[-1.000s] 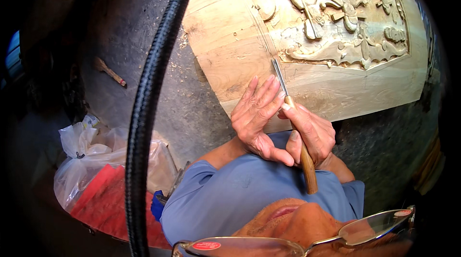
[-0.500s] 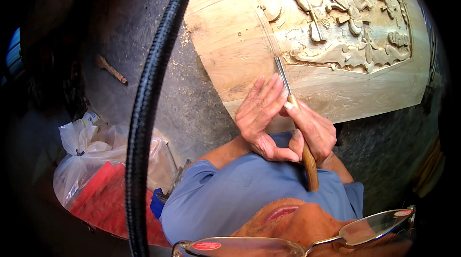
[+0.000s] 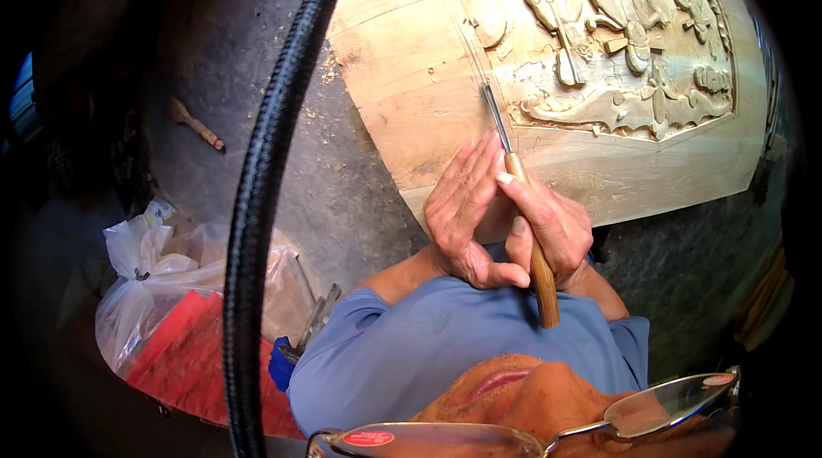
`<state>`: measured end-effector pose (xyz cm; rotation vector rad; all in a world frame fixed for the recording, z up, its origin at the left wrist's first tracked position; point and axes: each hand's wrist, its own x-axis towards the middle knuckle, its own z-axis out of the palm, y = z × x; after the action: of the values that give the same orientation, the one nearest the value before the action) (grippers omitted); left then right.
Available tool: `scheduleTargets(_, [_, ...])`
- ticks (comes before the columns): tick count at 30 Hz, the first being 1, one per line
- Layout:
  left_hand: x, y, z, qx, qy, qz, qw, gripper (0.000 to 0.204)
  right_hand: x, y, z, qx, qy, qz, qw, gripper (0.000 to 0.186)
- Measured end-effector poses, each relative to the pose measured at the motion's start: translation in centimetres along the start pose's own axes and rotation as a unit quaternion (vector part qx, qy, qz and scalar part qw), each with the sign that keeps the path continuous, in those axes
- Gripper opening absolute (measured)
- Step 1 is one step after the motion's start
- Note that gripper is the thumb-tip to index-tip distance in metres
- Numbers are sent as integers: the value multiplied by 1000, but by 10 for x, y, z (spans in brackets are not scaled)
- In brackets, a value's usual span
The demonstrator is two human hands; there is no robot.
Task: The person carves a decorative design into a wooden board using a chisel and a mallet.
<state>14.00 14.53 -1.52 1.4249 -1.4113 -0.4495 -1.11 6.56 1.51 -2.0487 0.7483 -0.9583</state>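
My right hand (image 3: 552,227) grips the brown wooden handle of a gouge (image 3: 541,278), its thumb along the handle. The steel blade reaches up-left onto the pale wooden panel (image 3: 385,73), with its tip on pencilled lines left of the raised relief carving (image 3: 634,38). My left hand (image 3: 467,205) has its fingers stretched out side by side, fingertips next to the blade over the panel's lower part; whether they press on the blade or wood I cannot tell exactly.
A mallet-like wooden tool (image 3: 197,126) lies on the grey floor at left. Below it are a tied plastic bag (image 3: 141,257), a red board or cloth (image 3: 188,347) and a blue item (image 3: 282,364). A thick black braided hose (image 3: 270,115) crosses the view's left half.
The gouge and both hands have shifted a little forward, up the panel; the blade tip now sits higher along the pencilled lines. The panel appears slightly further right in view.
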Motion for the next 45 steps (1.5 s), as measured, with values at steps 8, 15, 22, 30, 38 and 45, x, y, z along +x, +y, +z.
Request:
scheduleTargets(8, [-3, 2, -3, 2, 0, 26, 1000, 121, -14, -16, -22, 33, -29, 57, 997, 45])
scheduleTargets(15, [-3, 3, -6, 9, -19, 22, 1000, 119, -8, -20, -24, 55, -21, 67, 996, 47])
scheduleTargets(22, [-4, 3, -6, -3, -23, 17, 1000, 122, -13, -15, -18, 34, -13, 47, 998, 46])
scheduleTargets(30, [-4, 1, -7, -17, -29, 9, 999, 123, -13, -11, -9, 19, 5, 27, 999, 46])
scheduleTargets(38, [-2, -2, -7, -25, -41, 8, 999, 125, 0, -11, -11, 10, -10, 23, 1000, 48])
scheduleTargets(45, [-3, -3, -4, -28, -46, 0, 999, 123, 2, -8, -8, 13, -8, 24, 1000, 46])
